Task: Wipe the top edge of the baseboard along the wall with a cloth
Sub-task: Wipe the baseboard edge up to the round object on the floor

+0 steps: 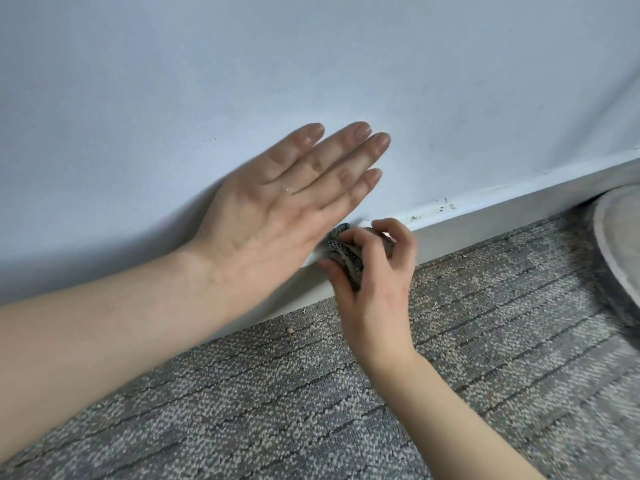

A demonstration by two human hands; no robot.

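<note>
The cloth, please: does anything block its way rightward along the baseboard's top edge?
Nothing solid. The right hand grips the cloth on the baseboard top; only dark specks lie ahead. A pale round object lies lower, farther right.

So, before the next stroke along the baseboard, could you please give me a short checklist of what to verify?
1. Grip: the right hand holds the bunched cloth in curled fingers. Ok.
2. Placement: the cloth sits at the top edge of the baseboard. Ok.
3. Support: the left hand lies flat on the wall, not in the way to the right. Ok.
4. Ledge ahead: dark specks lie on it to the right of the cloth. Not ok.
5. Far right: a grey rounded object lies close to the baseboard. Not ok.
6. Ledge behind the left hand: hidden. Cannot tell.
</note>
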